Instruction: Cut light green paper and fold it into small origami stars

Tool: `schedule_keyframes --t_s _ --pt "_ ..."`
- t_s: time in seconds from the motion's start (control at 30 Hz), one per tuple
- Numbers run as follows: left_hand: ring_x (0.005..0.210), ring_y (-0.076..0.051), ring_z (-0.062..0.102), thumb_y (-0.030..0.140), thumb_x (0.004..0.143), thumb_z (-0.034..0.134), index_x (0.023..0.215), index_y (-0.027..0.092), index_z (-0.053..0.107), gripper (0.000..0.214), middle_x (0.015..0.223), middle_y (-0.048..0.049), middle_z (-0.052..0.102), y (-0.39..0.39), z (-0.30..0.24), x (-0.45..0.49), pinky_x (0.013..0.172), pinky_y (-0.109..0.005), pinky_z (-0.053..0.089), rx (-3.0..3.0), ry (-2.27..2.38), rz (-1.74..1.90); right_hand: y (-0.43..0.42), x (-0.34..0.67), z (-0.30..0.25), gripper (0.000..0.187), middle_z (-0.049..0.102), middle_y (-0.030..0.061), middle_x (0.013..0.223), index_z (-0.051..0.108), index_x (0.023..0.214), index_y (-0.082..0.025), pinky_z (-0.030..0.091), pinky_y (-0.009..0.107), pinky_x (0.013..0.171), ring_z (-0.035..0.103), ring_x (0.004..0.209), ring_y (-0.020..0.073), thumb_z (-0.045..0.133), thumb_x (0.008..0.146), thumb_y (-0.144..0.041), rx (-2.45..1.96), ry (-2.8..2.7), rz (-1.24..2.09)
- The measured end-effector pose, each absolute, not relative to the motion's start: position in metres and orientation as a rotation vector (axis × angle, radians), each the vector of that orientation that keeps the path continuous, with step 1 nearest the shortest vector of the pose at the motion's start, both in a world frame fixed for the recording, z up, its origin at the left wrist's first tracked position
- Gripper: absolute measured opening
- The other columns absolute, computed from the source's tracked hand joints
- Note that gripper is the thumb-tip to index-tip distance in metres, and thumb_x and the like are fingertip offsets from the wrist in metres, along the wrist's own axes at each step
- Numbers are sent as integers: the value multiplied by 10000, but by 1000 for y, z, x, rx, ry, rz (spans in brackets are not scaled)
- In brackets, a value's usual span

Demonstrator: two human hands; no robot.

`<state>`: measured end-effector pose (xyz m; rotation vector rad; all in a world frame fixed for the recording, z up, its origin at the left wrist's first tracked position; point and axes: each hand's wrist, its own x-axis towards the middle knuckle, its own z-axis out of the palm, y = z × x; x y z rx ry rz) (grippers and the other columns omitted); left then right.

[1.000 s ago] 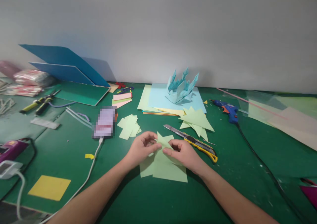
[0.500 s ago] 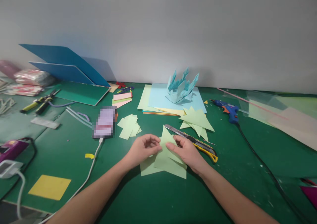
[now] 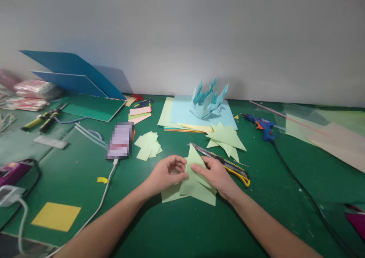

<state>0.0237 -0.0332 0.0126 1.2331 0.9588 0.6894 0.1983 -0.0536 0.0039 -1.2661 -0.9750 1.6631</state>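
Observation:
A folded pale green sheet of paper [image 3: 191, 180] is held upright between my hands, its narrow point upward. My right hand [image 3: 213, 174] grips its right side, the thumb lying flat across the front. At the left edge, my left hand [image 3: 169, 174] has its thumb and curled fingers closed on the paper. Under it, another pale green piece [image 3: 171, 196] shows on the table. Just beyond my right hand lies a utility knife [image 3: 218, 157] with a yellow handle. Small green paper pieces [image 3: 148, 145] and folded green triangles [image 3: 226, 138] lie farther back.
A blue folded-paper model [image 3: 207, 104] stands on stacked coloured sheets [image 3: 176, 113] by the wall. On the right lies a blue glue gun [image 3: 265, 128] with its black cord. A phone [image 3: 119, 140] with a white cable [image 3: 108, 189] and a yellow card [image 3: 56, 216] are on the left.
The folded paper has shifted slightly to the right in my hands. My left hand has moved a little to the right with it; my right hand keeps nearly the same grip.

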Motion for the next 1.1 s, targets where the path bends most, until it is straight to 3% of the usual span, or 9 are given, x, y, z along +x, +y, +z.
schedule_keyframes --t_s 0.23,0.43,1.1 --pt "665 -90 530 147 605 735 886 149 533 346 745 23 574 -33 13 23 633 -251 437 1249 928 700 -53 197 3 440 704 27 730 679 816 -151 462 277 587 598 608 161 781 552 -488 -1279 -951 1655" --pt "626 -69 510 157 625 735 764 168 459 310 720 39 558 -33 12 23 599 -229 414 1234 933 709 -52 196 4 435 691 16 686 674 789 -153 457 278 579 590 585 155 798 524 -476 -1276 -904 1671" --pt "553 -49 474 198 626 713 682 165 470 252 704 36 525 -35 13 22 525 -195 408 1276 939 702 -53 197 4 464 705 28 720 672 817 -159 468 291 578 606 599 173 791 529 -502 -1262 -902 1649"
